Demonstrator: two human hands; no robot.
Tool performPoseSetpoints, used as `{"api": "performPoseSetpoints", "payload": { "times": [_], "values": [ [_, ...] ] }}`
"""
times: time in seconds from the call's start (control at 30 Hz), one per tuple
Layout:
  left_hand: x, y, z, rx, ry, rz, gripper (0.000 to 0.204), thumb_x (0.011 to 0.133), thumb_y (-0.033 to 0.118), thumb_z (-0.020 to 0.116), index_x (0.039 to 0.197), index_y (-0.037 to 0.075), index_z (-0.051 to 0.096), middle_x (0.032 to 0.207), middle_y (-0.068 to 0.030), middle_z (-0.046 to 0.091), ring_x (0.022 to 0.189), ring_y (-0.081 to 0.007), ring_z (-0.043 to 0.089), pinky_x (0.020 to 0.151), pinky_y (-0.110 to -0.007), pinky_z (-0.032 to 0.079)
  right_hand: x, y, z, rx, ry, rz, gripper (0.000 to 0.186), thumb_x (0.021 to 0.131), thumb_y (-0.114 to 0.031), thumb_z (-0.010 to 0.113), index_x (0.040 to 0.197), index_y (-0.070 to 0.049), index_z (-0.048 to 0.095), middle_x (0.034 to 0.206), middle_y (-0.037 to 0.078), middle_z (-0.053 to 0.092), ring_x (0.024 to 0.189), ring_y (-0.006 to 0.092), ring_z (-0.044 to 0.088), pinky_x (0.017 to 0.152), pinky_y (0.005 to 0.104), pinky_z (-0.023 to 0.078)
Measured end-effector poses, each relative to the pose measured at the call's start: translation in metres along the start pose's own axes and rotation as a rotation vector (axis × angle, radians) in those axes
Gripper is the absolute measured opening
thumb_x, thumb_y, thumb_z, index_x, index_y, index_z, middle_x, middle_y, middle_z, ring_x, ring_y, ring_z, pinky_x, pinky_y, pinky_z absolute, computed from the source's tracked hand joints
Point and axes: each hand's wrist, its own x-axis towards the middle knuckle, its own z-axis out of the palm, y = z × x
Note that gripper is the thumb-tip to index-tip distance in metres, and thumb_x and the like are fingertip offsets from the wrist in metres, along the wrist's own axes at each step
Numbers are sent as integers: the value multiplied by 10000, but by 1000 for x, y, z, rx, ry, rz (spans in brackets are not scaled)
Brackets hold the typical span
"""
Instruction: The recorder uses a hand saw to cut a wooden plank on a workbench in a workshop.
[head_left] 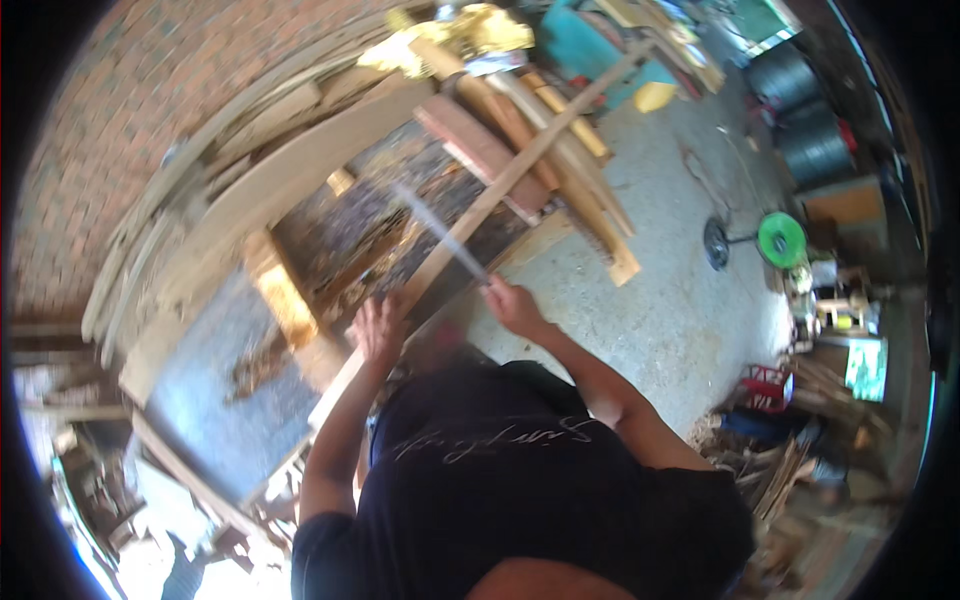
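Note:
A long, narrow wooden strip (520,170) runs slantwise from the upper right down to the lower left, in front of my body. My left hand (378,328) lies across it, its fingers curled over the wood and holding it. My right hand (514,306) is closed around the near end of a long, thin light-grey tool (445,235). Motion smears this tool, so its exact kind is not plain. It slants up and left from my fist and crosses over the strip. Beneath lies a dark workbench top (215,365), with a thick wooden block (285,300) left of my left hand.
Several timber pieces (510,120) and a reddish board (475,150) lie beyond the strip. Long planks (290,170) line the bench's far side by a brick wall (170,80). On the concrete floor (640,310) at right stand a green round object (780,240) and dark drums (810,125).

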Motion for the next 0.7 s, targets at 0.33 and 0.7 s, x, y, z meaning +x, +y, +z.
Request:
{"api": "performPoseSetpoints", "payload": {
  "times": [0.33,0.7],
  "values": [
    [-2,-67,-22,-80,-305,-154,360,828,233,614,1187,215,604,1257,-66,525,1167,-316,468,968,-485,343,-15,-20,-4,-78,-30,63,167,946,-183,515,874,-40,466,594,195,536,577,421,566,479,452,394],
    [-7,-110,-10,-148,-502,-229,426,853,372,588,1241,202,545,1309,-146,487,1213,-315,477,981,-483,392,-25,-49,9,-134,-81,135,182,958,-206,496,897,-38,464,589,169,547,539,383,571,482,441,401]
  ]
}}
